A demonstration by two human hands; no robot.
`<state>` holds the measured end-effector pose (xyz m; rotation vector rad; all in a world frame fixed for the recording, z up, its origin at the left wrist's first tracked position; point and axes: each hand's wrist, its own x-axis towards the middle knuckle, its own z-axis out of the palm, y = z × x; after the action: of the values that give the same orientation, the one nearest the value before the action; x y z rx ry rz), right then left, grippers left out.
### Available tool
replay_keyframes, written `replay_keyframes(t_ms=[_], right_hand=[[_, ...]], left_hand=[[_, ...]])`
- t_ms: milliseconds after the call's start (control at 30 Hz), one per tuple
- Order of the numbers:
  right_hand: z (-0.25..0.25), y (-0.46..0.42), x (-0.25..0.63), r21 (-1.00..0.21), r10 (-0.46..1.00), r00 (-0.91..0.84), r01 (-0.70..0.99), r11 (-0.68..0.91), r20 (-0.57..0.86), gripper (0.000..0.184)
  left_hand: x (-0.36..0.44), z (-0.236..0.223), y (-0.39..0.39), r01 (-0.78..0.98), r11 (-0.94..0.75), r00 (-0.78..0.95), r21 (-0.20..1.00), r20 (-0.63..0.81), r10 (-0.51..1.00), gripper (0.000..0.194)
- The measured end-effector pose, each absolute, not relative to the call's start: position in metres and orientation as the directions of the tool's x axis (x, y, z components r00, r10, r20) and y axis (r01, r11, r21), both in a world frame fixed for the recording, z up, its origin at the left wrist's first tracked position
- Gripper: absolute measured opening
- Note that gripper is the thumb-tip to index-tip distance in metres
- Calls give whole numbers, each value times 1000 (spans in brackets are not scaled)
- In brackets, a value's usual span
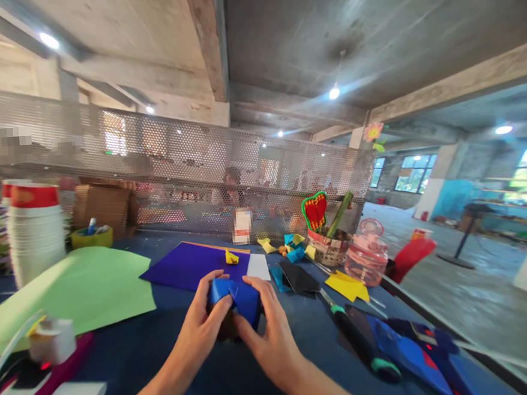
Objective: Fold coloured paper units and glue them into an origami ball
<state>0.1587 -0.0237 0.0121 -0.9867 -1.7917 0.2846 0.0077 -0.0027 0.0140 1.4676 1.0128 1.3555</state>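
Note:
A blue folded-paper piece point(244, 300) is held between my two hands, just above the dark blue tabletop. My left hand point(208, 315) grips its left side, with the thumb pressed on the front fold. On the other side, the fingers of my right hand point(272, 320) curl over the top right edge, and the thumb rests low on the front. The underside of the piece is in shadow and partly hidden by my thumbs. Behind it lie purple paper sheets point(173, 270) with a small yellow folded piece point(231, 257) on top.
Pale green paper point(89, 288), a power strip point(71, 358) and stacked paper cups point(38, 237) are at left. To the right lie a black-and-green-handled tool point(361, 338), a glue gun point(429, 342), yellow paper point(345, 285), a basket point(330, 247) and a pink jar point(366, 259). A perforated panel point(189, 160) stands behind.

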Motion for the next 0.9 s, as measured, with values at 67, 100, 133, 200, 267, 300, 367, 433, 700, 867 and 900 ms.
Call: replay_keyframes(t_ms=[67,100,133,200,267,300,367,433,700,867,900], right_hand=[[13,-24,159,-584,727,-143,502,638,671,47],[14,-24,160,-579,725,-146,506,639,673,47],[14,-24,161,-573,721,-148,510,642,677,46],[15,-25,162,-559,712,-145,519,646,688,43],[15,-25,163,-542,698,-138,533,650,702,42],[15,-26,163,-531,692,-137,542,651,709,42],[15,-26,163,-509,681,-141,560,653,718,44],[15,-27,163,-493,671,-145,569,658,727,43],[18,-29,163,-477,644,-149,552,684,750,38],[17,-31,162,-454,626,-183,540,709,758,41],[17,-31,162,-450,625,-192,541,711,757,42]], left_hand=[[8,16,-4,-101,-126,100,987,137,986,46],[8,17,-6,-153,-64,129,986,84,988,47],[8,17,-7,-199,-24,162,980,57,985,46],[9,19,-9,-264,5,221,964,56,974,46],[9,20,-11,-290,12,255,957,65,965,46],[9,21,-12,-294,11,261,956,69,963,46],[9,22,-12,-299,-4,254,954,84,964,46],[10,23,-13,-299,-24,248,954,102,963,45],[8,22,-14,-248,-122,231,961,181,956,39],[8,16,-12,-158,-210,201,965,240,950,35],[8,16,-12,-136,-224,186,965,247,951,34]])
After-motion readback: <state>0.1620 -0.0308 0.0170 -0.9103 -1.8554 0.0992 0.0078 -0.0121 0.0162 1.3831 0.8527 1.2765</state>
